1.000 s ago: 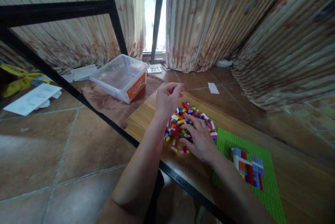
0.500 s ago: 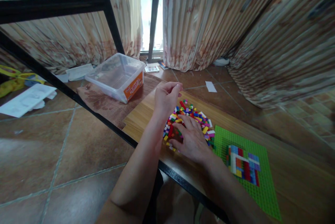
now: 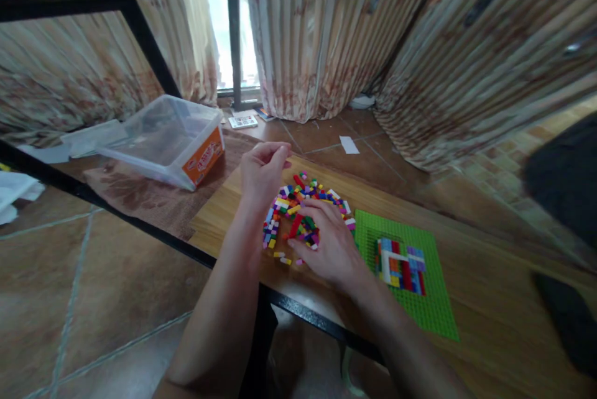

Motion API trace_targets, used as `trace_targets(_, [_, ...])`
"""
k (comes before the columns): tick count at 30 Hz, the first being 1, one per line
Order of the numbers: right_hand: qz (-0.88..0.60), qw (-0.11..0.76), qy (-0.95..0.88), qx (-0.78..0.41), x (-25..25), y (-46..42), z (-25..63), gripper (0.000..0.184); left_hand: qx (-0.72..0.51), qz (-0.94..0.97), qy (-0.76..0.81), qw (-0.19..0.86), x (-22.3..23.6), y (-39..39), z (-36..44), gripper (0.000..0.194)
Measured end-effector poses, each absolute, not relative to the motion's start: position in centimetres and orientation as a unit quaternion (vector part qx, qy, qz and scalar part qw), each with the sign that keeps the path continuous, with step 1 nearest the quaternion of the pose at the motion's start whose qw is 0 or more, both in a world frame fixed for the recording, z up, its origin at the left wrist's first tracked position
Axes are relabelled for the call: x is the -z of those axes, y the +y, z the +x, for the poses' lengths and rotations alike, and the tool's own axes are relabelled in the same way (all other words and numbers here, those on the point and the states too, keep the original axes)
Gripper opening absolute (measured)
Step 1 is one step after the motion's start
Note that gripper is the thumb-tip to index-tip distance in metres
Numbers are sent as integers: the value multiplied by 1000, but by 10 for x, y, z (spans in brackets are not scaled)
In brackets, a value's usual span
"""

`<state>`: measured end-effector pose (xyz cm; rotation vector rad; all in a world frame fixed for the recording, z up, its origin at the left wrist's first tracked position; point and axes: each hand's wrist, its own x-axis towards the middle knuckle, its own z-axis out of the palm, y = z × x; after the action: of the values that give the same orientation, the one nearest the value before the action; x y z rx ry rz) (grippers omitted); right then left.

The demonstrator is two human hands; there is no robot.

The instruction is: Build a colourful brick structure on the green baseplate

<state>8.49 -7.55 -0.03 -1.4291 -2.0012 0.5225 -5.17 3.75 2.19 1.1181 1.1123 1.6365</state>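
My right hand [image 3: 329, 242] is over the near side of a pile of small coloured toy bricks [image 3: 274, 215], with a long red brick [image 3: 295, 225] between its thumb and fingertips. Raised at the far left edge of the pile, my left hand [image 3: 262, 170] is closed, thumb against curled fingers; whatever it may hold is hidden. To the right of the pile lies a green baseplate [image 3: 436, 299]. On it stands a low block of joined bricks [image 3: 402, 267] in red, white, blue, orange and yellow.
A clear plastic box [image 3: 163, 138] with an orange label rests on a brown cloth [image 3: 140, 200] at the left. The wooden tabletop [image 3: 471, 281] has a black metal edge [image 3: 312, 318]. A dark flat object [image 3: 566, 318] lies at the far right.
The view has swung right, so everything sits further left. My right hand has drawn the red brick rightward over the pile. My left hand stays raised and closed.
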Motion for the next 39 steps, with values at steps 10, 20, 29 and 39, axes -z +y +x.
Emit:
trace_targets(10, [-542,635,-301,-461,6,-168,207,33,-587,518,437,442,-14,28,-21,14])
trace_targets(20, [-559,639,-209,-485,1,-183,256,31,-407,713,375,430,8,-12,33,19])
trace_targets(29, [-645,587,-284,-399,12,-184,259,44,-308,802,312,407,17,-36,60,19])
trace_targets(39, [-757,415,-456,-218,12,-180,241,33,-293,847,283,342,21,-40,63,20])
